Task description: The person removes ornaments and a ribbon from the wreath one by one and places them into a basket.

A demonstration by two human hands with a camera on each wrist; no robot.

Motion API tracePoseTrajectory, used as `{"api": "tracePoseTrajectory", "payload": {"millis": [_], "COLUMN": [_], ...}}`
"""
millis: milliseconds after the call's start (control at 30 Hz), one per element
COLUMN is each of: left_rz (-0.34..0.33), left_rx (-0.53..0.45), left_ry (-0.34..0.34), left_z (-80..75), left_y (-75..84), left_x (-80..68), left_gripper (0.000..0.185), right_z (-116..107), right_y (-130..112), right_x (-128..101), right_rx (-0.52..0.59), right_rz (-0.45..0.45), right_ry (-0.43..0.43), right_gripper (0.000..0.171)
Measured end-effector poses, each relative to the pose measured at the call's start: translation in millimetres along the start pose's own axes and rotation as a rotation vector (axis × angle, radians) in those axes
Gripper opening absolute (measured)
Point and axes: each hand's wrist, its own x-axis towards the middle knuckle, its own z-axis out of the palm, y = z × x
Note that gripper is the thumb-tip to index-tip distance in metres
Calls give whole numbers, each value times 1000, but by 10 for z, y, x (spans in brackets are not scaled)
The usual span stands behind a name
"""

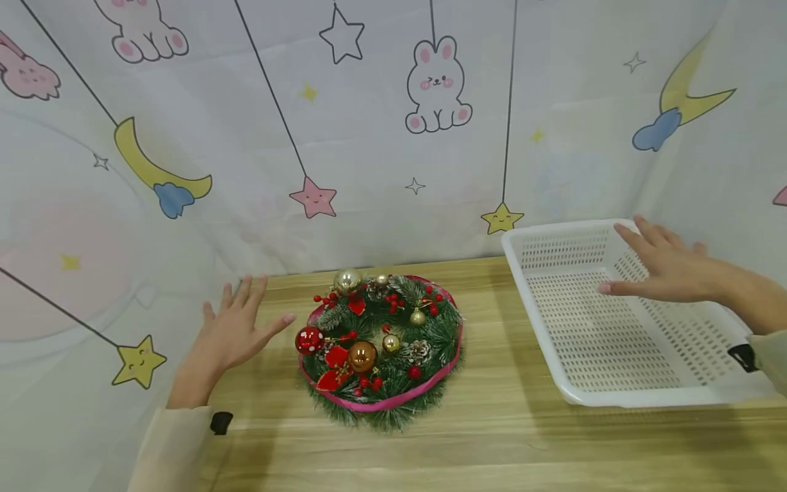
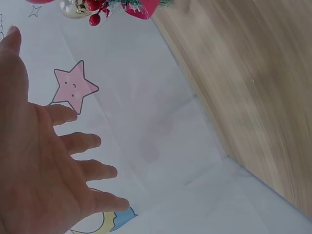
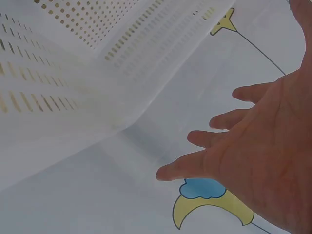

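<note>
A green Christmas wreath [image 1: 382,348] with a pink rim, red berries, pine cones and gold, copper and red baubles lies on the wooden table [image 1: 492,437]. My left hand [image 1: 236,328] hovers just left of it, fingers spread, holding nothing. A sliver of the wreath [image 2: 112,7] shows at the top of the left wrist view, beyond my left hand [image 2: 44,161]. My right hand [image 1: 660,263] is held flat above the white perforated basket [image 1: 553,239] at the right, fingers straight and empty. The right wrist view shows that hand [image 3: 253,151] beside the basket wall [image 3: 97,58].
A printed cloth backdrop [image 1: 369,137] with rabbits, stars and moons stands close behind the table and wraps both sides. Bare wood lies in front of the wreath and basket.
</note>
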Motion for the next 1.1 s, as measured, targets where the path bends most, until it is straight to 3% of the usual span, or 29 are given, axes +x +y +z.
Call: {"api": "tracePoseTrajectory", "payload": {"millis": [300,667,1100], "left_rz": [65,117,206], "left_rx": [-41,-80,-82], "left_ry": [34,90,198], "left_z": [-64,-142,-121], "left_y": [96,238,415], "left_x": [-96,-235,-373], "left_gripper": [105,101,93], "right_z": [-20,-55,-9], "right_y": [-160,-547,-1005], "right_x": [-59,-92,-181], "right_rx": [0,-34,44], "right_rz": [-46,-136,-214], "right_ry": [11,51,60], "right_gripper": [122,121,111]}}
